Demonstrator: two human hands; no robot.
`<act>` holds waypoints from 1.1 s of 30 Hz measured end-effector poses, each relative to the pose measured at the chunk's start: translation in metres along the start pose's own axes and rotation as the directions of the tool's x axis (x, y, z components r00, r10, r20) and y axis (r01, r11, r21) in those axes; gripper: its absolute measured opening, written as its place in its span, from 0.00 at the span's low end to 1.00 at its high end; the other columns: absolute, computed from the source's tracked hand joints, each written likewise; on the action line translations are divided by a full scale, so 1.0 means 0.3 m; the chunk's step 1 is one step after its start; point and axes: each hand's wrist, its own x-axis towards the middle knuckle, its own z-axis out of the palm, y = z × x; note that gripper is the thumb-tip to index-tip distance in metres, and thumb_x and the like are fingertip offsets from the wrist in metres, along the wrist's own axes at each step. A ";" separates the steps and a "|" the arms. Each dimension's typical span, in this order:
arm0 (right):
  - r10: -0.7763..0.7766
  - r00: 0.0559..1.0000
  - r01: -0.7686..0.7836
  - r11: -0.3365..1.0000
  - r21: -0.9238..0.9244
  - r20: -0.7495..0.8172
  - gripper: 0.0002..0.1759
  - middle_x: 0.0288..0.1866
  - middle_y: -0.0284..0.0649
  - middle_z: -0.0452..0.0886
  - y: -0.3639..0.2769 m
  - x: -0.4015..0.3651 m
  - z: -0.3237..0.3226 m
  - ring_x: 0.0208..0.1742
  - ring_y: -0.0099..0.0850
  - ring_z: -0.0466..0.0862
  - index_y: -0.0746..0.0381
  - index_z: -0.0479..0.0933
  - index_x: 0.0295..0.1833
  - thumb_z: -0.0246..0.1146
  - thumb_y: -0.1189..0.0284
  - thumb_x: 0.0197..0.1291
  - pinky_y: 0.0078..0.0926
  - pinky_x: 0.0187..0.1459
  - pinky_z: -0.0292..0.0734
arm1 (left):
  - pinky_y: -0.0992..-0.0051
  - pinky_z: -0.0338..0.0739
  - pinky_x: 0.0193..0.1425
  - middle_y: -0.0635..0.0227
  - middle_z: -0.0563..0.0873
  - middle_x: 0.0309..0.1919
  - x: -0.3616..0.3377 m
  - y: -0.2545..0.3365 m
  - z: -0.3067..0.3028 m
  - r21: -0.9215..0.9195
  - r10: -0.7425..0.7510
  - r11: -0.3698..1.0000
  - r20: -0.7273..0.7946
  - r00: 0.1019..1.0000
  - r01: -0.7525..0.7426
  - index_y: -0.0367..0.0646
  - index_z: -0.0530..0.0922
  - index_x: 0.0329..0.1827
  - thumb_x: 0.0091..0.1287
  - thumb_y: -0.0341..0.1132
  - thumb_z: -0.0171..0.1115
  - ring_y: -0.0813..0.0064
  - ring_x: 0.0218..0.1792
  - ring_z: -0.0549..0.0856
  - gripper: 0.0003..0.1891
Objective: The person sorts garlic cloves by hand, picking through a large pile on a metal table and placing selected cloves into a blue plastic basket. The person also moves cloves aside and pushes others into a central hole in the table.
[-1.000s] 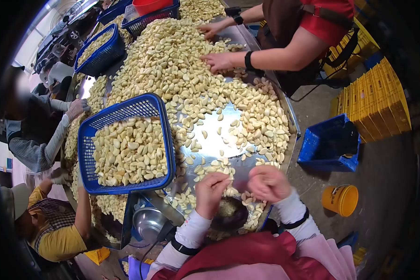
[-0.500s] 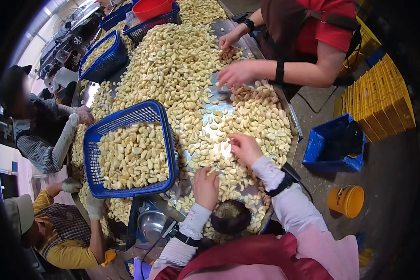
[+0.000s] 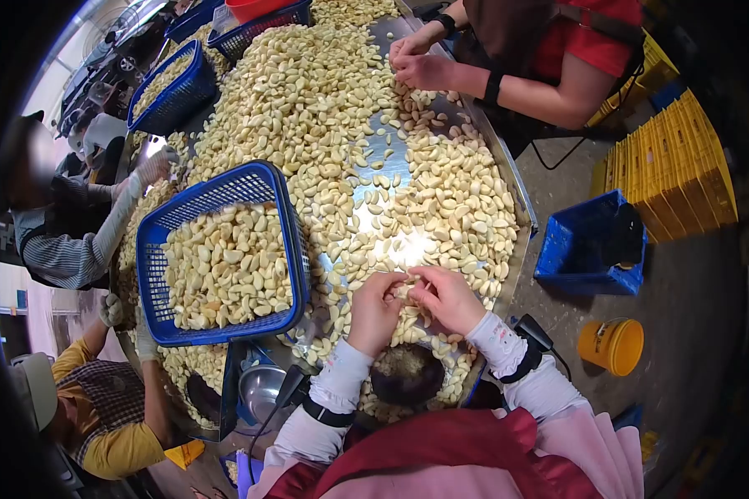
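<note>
Peeled, pale garlic cloves (image 3: 466,208) cover the metal table (image 3: 383,154). Close together over the near part of the pile are my left hand (image 3: 376,306) and my right hand (image 3: 447,298). Their fingertips meet around something pale; each hand's fingers are closed, and what lies between them is too small to name. Just below them is a dark round bowl (image 3: 407,374) with small brownish contents. A blue basket (image 3: 298,249) full of cloves stands to the left of my hands.
Across the table a co-worker's hands (image 3: 424,66) meet over cloves. Two more co-workers are at the left edge. A metal bowl (image 3: 262,391) sits at the lower left. On the floor at right are a blue bin (image 3: 566,266), a yellow bucket (image 3: 611,345) and stacked yellow crates (image 3: 674,166).
My right hand has moved down and my left hand slightly up and right, so they now meet. The co-worker's hands opposite have come together. The whole view has shifted slightly.
</note>
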 end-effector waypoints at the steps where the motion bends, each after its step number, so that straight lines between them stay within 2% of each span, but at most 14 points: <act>1: 0.004 1.000 -0.004 1.000 0.003 0.005 0.13 0.35 0.46 0.85 0.007 -0.012 0.015 0.31 0.34 0.85 0.69 0.80 0.49 0.66 0.71 0.63 0.28 0.37 0.80 | 0.77 0.79 0.44 0.65 0.84 0.38 -0.024 0.017 0.002 -0.119 -0.024 0.992 0.028 0.999 0.027 0.39 0.82 0.52 0.59 0.20 0.66 0.73 0.36 0.84 0.17; 4: 0.283 0.953 -0.281 0.690 0.667 0.109 0.07 0.33 0.37 0.86 0.014 -0.012 0.064 0.29 0.17 0.83 0.69 0.81 0.45 0.62 0.76 0.69 0.17 0.30 0.79 | 0.80 0.78 0.46 0.67 0.85 0.38 -0.062 -0.004 0.013 -0.584 -0.279 0.772 0.046 0.959 0.253 0.37 0.80 0.58 0.63 0.19 0.63 0.79 0.38 0.83 0.20; 7: 0.251 0.962 -0.271 0.848 0.456 0.106 0.07 0.30 0.38 0.85 -0.037 -0.026 0.052 0.26 0.19 0.83 0.68 0.80 0.44 0.64 0.74 0.66 0.19 0.29 0.78 | 0.77 0.79 0.45 0.63 0.86 0.37 -0.097 -0.048 0.033 -0.786 -0.392 0.515 0.139 0.909 0.342 0.38 0.79 0.63 0.66 0.20 0.59 0.76 0.37 0.84 0.21; 9: 0.127 0.988 -0.127 0.992 -0.011 0.092 0.10 0.28 0.41 0.85 -0.079 -0.045 0.016 0.26 0.30 0.85 0.65 0.80 0.43 0.63 0.68 0.67 0.26 0.30 0.79 | 0.74 0.80 0.42 0.59 0.86 0.36 -0.125 -0.046 0.007 -0.107 -0.026 0.994 -0.067 0.997 0.019 0.37 0.79 0.62 0.68 0.22 0.58 0.71 0.35 0.85 0.19; 11: -0.168 0.981 0.193 0.890 -0.412 0.098 0.13 0.27 0.45 0.83 -0.082 -0.063 0.027 0.29 0.43 0.85 0.63 0.81 0.41 0.60 0.63 0.69 0.36 0.31 0.78 | 0.71 0.80 0.40 0.55 0.85 0.36 -0.150 -0.010 0.002 -0.106 -0.068 0.992 -0.009 0.998 0.067 0.37 0.80 0.61 0.69 0.23 0.56 0.66 0.34 0.85 0.17; 13: -0.160 0.982 0.183 0.929 -0.321 0.098 0.16 0.28 0.47 0.84 -0.061 -0.074 0.041 0.32 0.49 0.84 0.61 0.82 0.40 0.56 0.62 0.71 0.41 0.31 0.77 | 0.75 0.79 0.40 0.61 0.85 0.34 -0.159 -0.003 0.002 -0.228 -0.056 0.971 0.093 0.994 0.076 0.36 0.80 0.61 0.70 0.24 0.57 0.72 0.34 0.84 0.17; 14: -0.139 0.982 0.154 0.980 -0.123 0.125 0.15 0.28 0.47 0.84 -0.036 -0.081 0.041 0.30 0.49 0.83 0.62 0.82 0.41 0.56 0.62 0.71 0.40 0.31 0.77 | 0.79 0.78 0.40 0.68 0.85 0.34 -0.165 -0.012 -0.006 -0.493 -0.280 0.776 0.291 0.915 0.394 0.35 0.80 0.62 0.72 0.26 0.57 0.80 0.34 0.82 0.16; 22: 0.212 0.936 -0.301 0.896 0.328 0.280 0.15 0.22 0.40 0.80 0.046 -0.178 -0.010 0.20 0.33 0.79 0.61 0.82 0.44 0.53 0.65 0.73 0.31 0.26 0.74 | 0.80 0.75 0.44 0.68 0.86 0.37 -0.172 0.013 0.012 -0.578 -0.242 0.634 0.483 0.841 0.514 0.33 0.78 0.64 0.72 0.29 0.58 0.80 0.36 0.81 0.18; 24: -0.072 0.901 -0.429 0.001 0.903 0.428 0.15 0.20 0.34 0.77 0.184 -0.209 -0.047 0.20 0.22 0.76 0.60 0.83 0.46 0.53 0.65 0.74 0.23 0.23 0.71 | 0.79 0.76 0.43 0.66 0.87 0.37 -0.178 0.011 -0.003 -0.600 -0.272 0.585 0.488 0.829 0.546 0.34 0.79 0.63 0.71 0.27 0.59 0.78 0.35 0.82 0.18; 26: 0.175 0.978 -0.090 -0.123 0.988 0.111 0.07 0.23 0.33 0.79 -0.106 -0.232 -0.255 0.17 0.17 0.73 0.61 0.83 0.44 0.60 0.71 0.69 0.15 0.18 0.64 | 0.74 0.76 0.47 0.62 0.85 0.40 -0.168 -0.025 -0.083 0.018 -0.045 0.999 0.091 0.995 0.044 0.42 0.82 0.60 0.64 0.24 0.63 0.69 0.40 0.83 0.20; 27: 0.175 0.978 -0.089 -0.120 0.989 0.109 0.07 0.23 0.33 0.79 -0.061 -0.239 -0.278 0.17 0.17 0.73 0.61 0.83 0.44 0.60 0.71 0.69 0.15 0.18 0.64 | 0.63 0.74 0.52 0.58 0.81 0.44 -0.169 -0.015 -0.121 0.382 0.060 0.923 -0.037 0.998 -0.041 0.46 0.85 0.55 0.57 0.25 0.67 0.53 0.49 0.79 0.20; 30: 0.437 0.840 -0.540 0.736 0.409 0.322 0.05 0.26 0.37 0.82 -0.010 -0.232 -0.206 0.24 0.27 0.81 0.64 0.85 0.40 0.69 0.74 0.60 0.21 0.24 0.74 | 0.61 0.71 0.56 0.59 0.78 0.45 -0.155 -0.002 -0.124 0.518 0.064 0.855 -0.053 0.997 -0.027 0.47 0.86 0.53 0.55 0.26 0.66 0.54 0.53 0.76 0.20; 31: -0.163 0.986 0.167 0.980 -0.109 0.041 0.06 0.28 0.42 0.83 0.099 -0.221 -0.093 0.25 0.34 0.84 0.65 0.86 0.39 0.69 0.74 0.57 0.26 0.28 0.79 | 0.60 0.71 0.56 0.60 0.79 0.47 -0.131 -0.017 -0.098 0.582 0.132 0.810 -0.064 0.989 -0.070 0.48 0.87 0.51 0.56 0.27 0.65 0.55 0.53 0.76 0.18; 33: -0.274 0.962 0.257 0.898 -0.356 0.002 0.06 0.29 0.46 0.83 0.118 -0.199 0.025 0.25 0.41 0.85 0.67 0.82 0.38 0.67 0.75 0.56 0.32 0.28 0.81 | 0.60 0.71 0.56 0.60 0.79 0.48 -0.105 -0.034 -0.042 0.647 0.204 0.754 -0.068 0.977 -0.113 0.48 0.87 0.49 0.57 0.28 0.64 0.56 0.54 0.77 0.16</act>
